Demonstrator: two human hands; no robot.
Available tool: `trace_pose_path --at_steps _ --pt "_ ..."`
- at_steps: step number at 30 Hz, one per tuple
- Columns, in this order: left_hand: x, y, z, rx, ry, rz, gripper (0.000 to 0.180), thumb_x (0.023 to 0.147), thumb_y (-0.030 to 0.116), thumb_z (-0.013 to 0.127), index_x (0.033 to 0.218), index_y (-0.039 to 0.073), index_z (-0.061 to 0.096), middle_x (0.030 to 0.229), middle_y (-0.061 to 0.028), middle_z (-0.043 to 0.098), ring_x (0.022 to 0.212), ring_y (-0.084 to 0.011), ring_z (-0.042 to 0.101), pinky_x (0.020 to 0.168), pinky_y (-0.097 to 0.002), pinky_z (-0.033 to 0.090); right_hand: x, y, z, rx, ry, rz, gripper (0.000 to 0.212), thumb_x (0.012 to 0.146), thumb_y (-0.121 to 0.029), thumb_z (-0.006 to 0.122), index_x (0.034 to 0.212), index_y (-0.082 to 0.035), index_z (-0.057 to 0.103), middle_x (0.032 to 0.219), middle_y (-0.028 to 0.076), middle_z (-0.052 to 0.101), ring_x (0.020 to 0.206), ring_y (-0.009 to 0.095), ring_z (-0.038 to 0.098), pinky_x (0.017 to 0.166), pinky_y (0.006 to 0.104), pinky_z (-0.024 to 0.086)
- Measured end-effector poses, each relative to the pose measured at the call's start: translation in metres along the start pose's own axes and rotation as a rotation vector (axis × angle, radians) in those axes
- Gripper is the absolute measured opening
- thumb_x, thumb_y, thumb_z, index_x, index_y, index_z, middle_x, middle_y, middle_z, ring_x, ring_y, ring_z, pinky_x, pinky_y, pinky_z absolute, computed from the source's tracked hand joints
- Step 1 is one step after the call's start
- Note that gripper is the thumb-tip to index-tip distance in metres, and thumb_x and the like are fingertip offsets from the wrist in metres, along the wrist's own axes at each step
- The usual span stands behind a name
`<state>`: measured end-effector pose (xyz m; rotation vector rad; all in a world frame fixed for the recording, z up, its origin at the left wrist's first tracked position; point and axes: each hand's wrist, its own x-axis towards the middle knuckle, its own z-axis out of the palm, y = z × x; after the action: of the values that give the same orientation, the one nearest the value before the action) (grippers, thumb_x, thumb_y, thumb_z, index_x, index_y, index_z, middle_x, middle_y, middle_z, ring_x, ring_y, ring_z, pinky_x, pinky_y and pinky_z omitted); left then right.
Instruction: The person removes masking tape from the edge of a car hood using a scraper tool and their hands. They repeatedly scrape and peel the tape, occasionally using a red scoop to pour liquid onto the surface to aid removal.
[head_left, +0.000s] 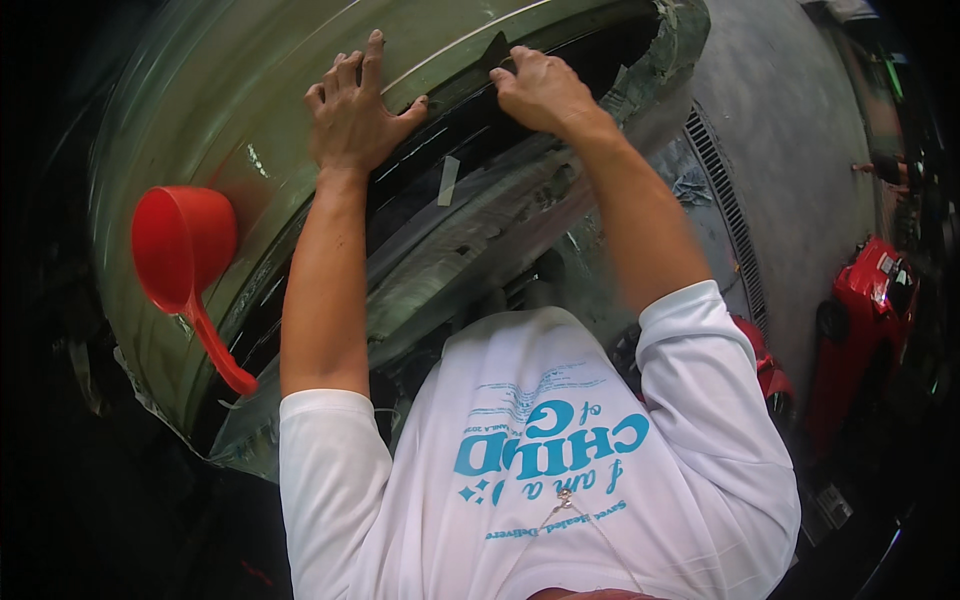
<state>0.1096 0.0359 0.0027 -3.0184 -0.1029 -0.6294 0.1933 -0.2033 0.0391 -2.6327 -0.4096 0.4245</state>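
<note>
My left hand (352,112) lies on a glossy olive-green car panel (240,100), its fingers spread and its thumb near the panel's lower edge. Further right, my right hand (545,90) is closed, thumb and fingers pinched around a thin dark pointed sheet (495,52) at that same edge. The sheet's kind cannot be made out, and the fingers hide part of it. On the panel left of my left forearm rests a red plastic dipper (190,240), its handle pointing down toward the lower edge.
Masking film (480,235) hangs below the panel's edge, with a strip of pale tape (449,181) on it. Bunched covering (665,60) borders the right end. A floor drain grate (725,200) runs along the grey floor. A red car (870,300) stands at far right.
</note>
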Motion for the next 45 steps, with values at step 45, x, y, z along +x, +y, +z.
trace_pose_path --at_steps 45 --pt "0.002 0.007 -0.023 -0.175 -0.116 -0.093 0.102 0.085 0.056 0.078 0.166 0.008 0.037 0.154 -0.0215 0.054 0.147 -0.0356 0.05 0.12 -0.054 0.034 0.017 0.018 -0.021 0.306 0.021 0.329 0.044 0.105 -0.034 0.053 0.108 0.009 0.063 0.082 0.017 0.073 0.065 0.024 0.074 0.074 0.0399 0.06"
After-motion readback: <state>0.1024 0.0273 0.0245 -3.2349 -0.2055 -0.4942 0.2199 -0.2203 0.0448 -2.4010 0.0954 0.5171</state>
